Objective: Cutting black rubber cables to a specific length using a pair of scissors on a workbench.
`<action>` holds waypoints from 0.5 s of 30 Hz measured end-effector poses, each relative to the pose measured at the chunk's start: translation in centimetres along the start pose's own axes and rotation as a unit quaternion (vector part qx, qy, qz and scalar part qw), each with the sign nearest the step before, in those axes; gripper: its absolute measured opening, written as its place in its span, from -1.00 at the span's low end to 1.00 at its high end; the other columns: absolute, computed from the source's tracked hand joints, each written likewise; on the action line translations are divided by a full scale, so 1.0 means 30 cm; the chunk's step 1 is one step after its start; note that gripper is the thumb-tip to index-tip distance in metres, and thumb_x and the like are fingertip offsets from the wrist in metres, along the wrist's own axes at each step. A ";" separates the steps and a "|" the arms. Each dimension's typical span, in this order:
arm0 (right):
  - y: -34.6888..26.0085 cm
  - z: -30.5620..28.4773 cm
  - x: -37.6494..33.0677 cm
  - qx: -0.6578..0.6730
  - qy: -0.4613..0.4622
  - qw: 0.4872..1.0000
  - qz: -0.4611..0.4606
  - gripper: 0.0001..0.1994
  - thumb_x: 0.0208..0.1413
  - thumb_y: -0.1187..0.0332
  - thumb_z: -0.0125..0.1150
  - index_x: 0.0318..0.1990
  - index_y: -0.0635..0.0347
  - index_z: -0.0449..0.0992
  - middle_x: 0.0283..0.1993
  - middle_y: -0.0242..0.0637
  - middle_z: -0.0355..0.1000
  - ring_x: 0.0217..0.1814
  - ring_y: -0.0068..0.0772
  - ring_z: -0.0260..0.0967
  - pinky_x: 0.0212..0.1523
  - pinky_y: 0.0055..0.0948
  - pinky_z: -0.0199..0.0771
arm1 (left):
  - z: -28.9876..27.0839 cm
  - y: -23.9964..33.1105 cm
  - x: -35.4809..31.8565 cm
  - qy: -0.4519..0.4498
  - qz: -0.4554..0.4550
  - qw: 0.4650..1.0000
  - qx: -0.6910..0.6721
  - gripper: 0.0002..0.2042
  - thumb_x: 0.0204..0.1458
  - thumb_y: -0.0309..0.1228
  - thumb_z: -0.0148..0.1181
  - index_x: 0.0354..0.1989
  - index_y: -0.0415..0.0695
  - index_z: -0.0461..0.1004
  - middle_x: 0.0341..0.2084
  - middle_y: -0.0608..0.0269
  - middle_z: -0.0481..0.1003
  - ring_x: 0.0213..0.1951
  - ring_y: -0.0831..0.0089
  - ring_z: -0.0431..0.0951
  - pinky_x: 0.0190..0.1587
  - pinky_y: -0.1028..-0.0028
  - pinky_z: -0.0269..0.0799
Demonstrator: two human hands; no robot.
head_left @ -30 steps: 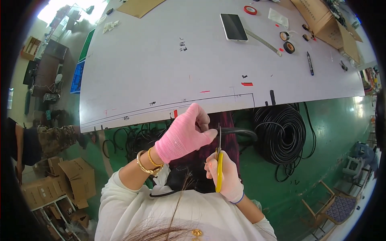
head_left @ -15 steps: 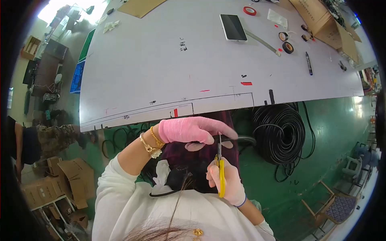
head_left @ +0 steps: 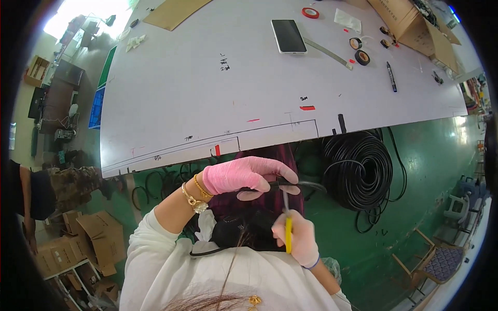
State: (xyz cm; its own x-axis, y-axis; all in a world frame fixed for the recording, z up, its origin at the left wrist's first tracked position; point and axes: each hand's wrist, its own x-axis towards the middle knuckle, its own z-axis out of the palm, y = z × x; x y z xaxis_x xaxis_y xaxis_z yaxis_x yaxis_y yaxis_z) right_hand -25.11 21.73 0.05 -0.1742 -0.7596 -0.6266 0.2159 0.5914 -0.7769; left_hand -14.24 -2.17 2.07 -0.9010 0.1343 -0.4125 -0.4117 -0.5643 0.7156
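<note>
My left hand (head_left: 236, 176), in a pink glove with pale fingertips, grips a piece of black tubing or cable (head_left: 311, 185) above my lap. A pair of scissors (head_left: 289, 234) with yellow handles is held in my right hand (head_left: 303, 240), which wears a pale glove. Their blades point away from me and meet the black tubing by the left fingertips. Whether the blades have passed through it I cannot tell. The far end of the tubing curves off to the right.
A large coil of black tubing (head_left: 358, 171) lies beyond the table edge at right. On the white marked table (head_left: 171, 93) are a phone (head_left: 289, 37), tape rolls (head_left: 362, 57), a marker (head_left: 391, 76) and a cardboard box (head_left: 404, 26). Another person stands far left; a chair (head_left: 441, 263) is at lower right.
The view has shifted slightly, and the table appears further left. My right hand and the scissors sit a little lower, with the blades partly drawn back toward me. My left hand keeps its hold.
</note>
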 end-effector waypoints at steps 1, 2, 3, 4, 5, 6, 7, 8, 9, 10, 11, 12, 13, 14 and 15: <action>0.047 -0.030 0.007 -0.001 0.001 1.000 -0.003 -0.82 0.13 0.41 0.33 -0.24 0.23 0.42 -0.40 -0.30 0.44 -0.45 -0.60 0.37 -0.44 -0.56 0.39 | 0.000 0.004 0.000 0.005 0.003 1.000 0.003 -0.41 -0.17 -0.62 -0.05 0.18 -0.28 0.39 0.11 -0.02 0.54 -0.69 0.69 0.21 -0.64 0.63 0.20; 0.088 -0.061 0.010 -0.016 0.106 0.979 -0.175 -0.74 -0.01 0.49 0.44 -0.23 0.25 0.43 -0.28 -0.25 0.49 -0.41 -0.61 0.38 -0.40 -0.57 0.41 | 0.006 0.007 -0.003 0.009 0.008 1.000 0.004 -0.41 -0.17 -0.63 -0.05 0.19 -0.28 0.38 0.11 -0.03 0.54 -0.68 0.69 0.20 -0.63 0.63 0.20; 0.119 -0.089 0.011 -0.030 0.206 0.917 -0.341 -0.63 -0.14 0.57 0.55 -0.22 0.26 0.44 -0.17 -0.21 0.54 -0.37 -0.63 0.39 -0.37 -0.58 0.43 | 0.010 0.007 0.001 0.009 0.012 1.000 0.003 -0.41 -0.17 -0.63 -0.05 0.19 -0.28 0.38 0.11 -0.03 0.54 -0.68 0.69 0.20 -0.63 0.63 0.20; 0.067 -0.095 0.021 -0.030 0.255 0.908 -0.332 -0.56 -0.23 0.60 0.59 -0.18 0.27 0.45 -0.08 -0.19 0.54 -0.30 -0.62 0.41 -0.30 -0.57 0.45 | 0.012 -0.007 -0.004 0.000 0.012 1.000 0.002 -0.40 -0.16 -0.63 -0.06 0.20 -0.30 0.37 0.11 -0.02 0.54 -0.67 0.70 0.20 -0.63 0.63 0.20; -0.006 -0.104 0.040 -0.034 0.306 0.895 -0.324 -0.48 -0.31 0.63 0.62 -0.14 0.28 0.45 0.01 -0.18 0.54 -0.23 -0.61 0.43 -0.23 -0.56 0.47 | 0.016 -0.012 -0.014 -0.013 0.015 1.000 0.001 -0.40 -0.16 -0.64 -0.06 0.22 -0.31 0.36 0.10 -0.01 0.54 -0.67 0.71 0.19 -0.62 0.63 0.20; -0.025 -0.129 0.068 -0.088 0.268 0.918 -0.278 -0.47 -0.24 0.54 0.62 -0.08 0.29 0.44 0.06 -0.17 0.54 -0.24 -0.57 0.43 -0.21 -0.50 0.50 | 0.022 -0.014 -0.024 -0.011 0.020 1.000 0.001 -0.40 -0.16 -0.64 -0.06 0.22 -0.31 0.36 0.10 -0.01 0.54 -0.67 0.71 0.19 -0.62 0.63 0.20; -0.027 -0.155 0.132 -0.170 0.236 0.906 -0.307 -0.56 -0.17 0.50 0.60 -0.15 0.27 0.45 -0.05 -0.14 0.58 -0.38 -0.43 0.42 -0.30 -0.43 0.50 | 0.036 -0.007 -0.032 -0.008 0.011 1.000 0.018 -0.39 -0.15 -0.65 -0.06 0.23 -0.32 0.35 0.09 -0.02 0.54 -0.65 0.70 0.20 -0.62 0.63 0.20; 0.009 -0.184 0.166 -0.233 0.200 0.905 -0.293 -0.63 -0.09 0.56 0.54 -0.16 0.29 0.45 -0.13 -0.18 0.56 -0.37 -0.51 0.38 -0.28 -0.52 0.45 | 0.047 -0.003 -0.043 -0.001 0.004 0.999 0.034 -0.38 -0.15 -0.66 -0.06 0.24 -0.33 0.33 0.09 -0.02 0.55 -0.64 0.70 0.22 -0.62 0.62 0.20; 0.005 -0.197 0.181 -0.296 0.163 0.899 -0.280 -0.69 -0.02 0.62 0.48 -0.17 0.31 0.45 -0.20 -0.22 0.55 -0.35 -0.59 0.33 -0.26 -0.60 0.40 | 0.049 0.004 -0.088 0.004 0.013 0.999 0.035 -0.38 -0.15 -0.66 -0.06 0.24 -0.33 0.33 0.09 -0.02 0.55 -0.64 0.70 0.22 -0.62 0.62 0.20; 0.001 -0.197 0.180 -0.286 0.163 0.901 -0.284 -0.71 -0.04 0.58 0.51 -0.24 0.32 0.46 -0.37 -0.25 0.49 -0.38 -0.62 0.32 -0.30 -0.59 0.39 | 0.038 0.004 -0.172 0.075 0.023 0.996 0.036 -0.39 -0.12 -0.66 -0.04 0.25 -0.33 0.32 0.06 0.00 0.56 -0.62 0.70 0.26 -0.60 0.63 0.24; -0.042 -0.188 0.167 -0.289 0.154 0.899 -0.291 -0.71 -0.04 0.58 0.51 -0.24 0.32 0.46 -0.37 -0.25 0.49 -0.38 -0.62 0.32 -0.30 -0.59 0.39 | 0.029 -0.013 -0.264 0.147 0.030 0.988 0.034 -0.40 -0.09 -0.65 -0.02 0.27 -0.33 0.31 0.04 0.03 0.57 -0.60 0.70 0.29 -0.58 0.64 0.27; -0.096 -0.171 0.145 -0.290 0.153 0.901 -0.285 -0.70 -0.04 0.57 0.52 -0.24 0.33 0.46 -0.39 -0.26 0.48 -0.40 -0.63 0.32 -0.30 -0.58 0.40 | 0.012 -0.056 -0.363 0.292 0.032 0.952 0.086 -0.41 -0.09 -0.63 0.04 0.25 -0.30 0.34 0.00 0.05 0.58 -0.55 0.62 0.36 -0.50 0.59 0.35; -0.145 -0.147 0.137 -0.289 0.149 0.903 -0.282 -0.69 -0.05 0.55 0.54 -0.25 0.34 0.46 -0.40 -0.28 0.46 -0.41 -0.63 0.32 -0.31 -0.57 0.41 | -0.002 -0.106 -0.439 0.435 0.031 0.890 0.136 -0.42 -0.09 -0.61 0.10 0.23 -0.28 0.36 -0.03 0.07 0.58 -0.49 0.55 0.42 -0.42 0.55 0.42; -0.179 -0.127 0.129 -0.303 0.135 0.900 -0.282 -0.70 -0.04 0.51 0.55 -0.26 0.35 0.47 -0.42 -0.31 0.45 -0.46 -0.60 0.31 -0.32 -0.58 0.42 | -0.022 -0.160 -0.451 0.442 0.036 0.887 0.132 -0.42 -0.09 -0.61 0.10 0.23 -0.28 0.36 -0.03 0.07 0.58 -0.49 0.55 0.42 -0.42 0.55 0.42; -0.212 -0.096 0.125 -0.305 0.125 0.898 -0.290 -0.70 -0.04 0.51 0.55 -0.26 0.35 0.47 -0.42 -0.31 0.45 -0.46 -0.60 0.31 -0.32 -0.58 0.42 | -0.037 -0.211 -0.464 0.521 0.060 0.746 0.410 -0.45 -0.07 -0.55 0.17 0.21 -0.25 0.38 -0.09 0.07 0.59 -0.39 0.40 0.49 -0.31 0.43 0.47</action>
State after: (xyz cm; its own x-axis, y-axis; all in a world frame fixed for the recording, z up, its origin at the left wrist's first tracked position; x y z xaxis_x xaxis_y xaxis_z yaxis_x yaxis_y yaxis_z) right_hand -29.91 15.90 2.48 -0.3140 -0.9486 -0.0399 -0.5349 0.2114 -0.8180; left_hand 1.07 -1.36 2.65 -0.5183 -0.8248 -0.2262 -0.6670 0.2242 0.7106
